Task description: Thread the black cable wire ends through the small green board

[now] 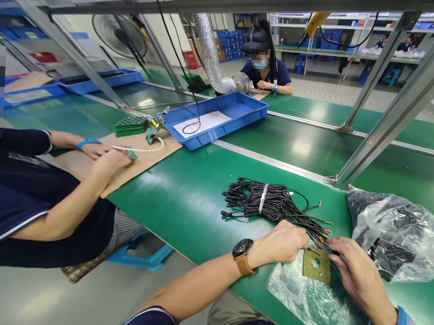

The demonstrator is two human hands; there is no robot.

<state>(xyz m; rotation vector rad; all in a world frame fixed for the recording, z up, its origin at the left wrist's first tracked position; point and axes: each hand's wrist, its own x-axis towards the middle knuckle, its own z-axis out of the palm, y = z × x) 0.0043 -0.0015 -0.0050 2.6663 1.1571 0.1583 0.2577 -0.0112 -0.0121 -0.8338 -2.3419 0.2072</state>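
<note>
Fingers of the left hand [283,242] are pinching thin wire ends of the black banded cable bundle [272,203] while the right hand [356,276] is gripping the small square olive circuit board [316,265] beside them; seating a wire seemingly needs steady alignment.

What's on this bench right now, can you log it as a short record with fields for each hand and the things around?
left hand: rests on the wire ends of the black cable bundle
right hand: fingers at the edge of the small square board
under board: clear plastic bag
right of bundle: bag of dark parts
surface: green table
beyond: blue tray
neighbour: co-worker's hand on cardboard
</note>
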